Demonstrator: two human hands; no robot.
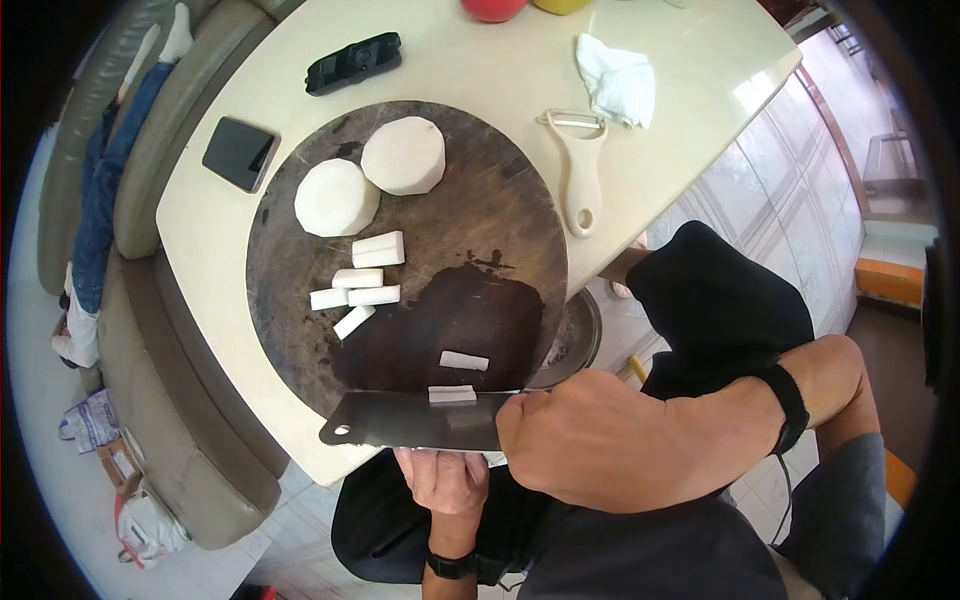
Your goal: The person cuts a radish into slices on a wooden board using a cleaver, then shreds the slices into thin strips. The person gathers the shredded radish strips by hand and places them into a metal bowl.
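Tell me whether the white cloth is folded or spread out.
Neither: the cloth lies crumpled in a loose heap on the table, just above the peeler.

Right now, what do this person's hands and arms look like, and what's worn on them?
Both hands are bare. The right hand has a black wristband with a thin dark cord hanging from it, and a grey short sleeve higher up. The left hand has a black watch-like band at the wrist.
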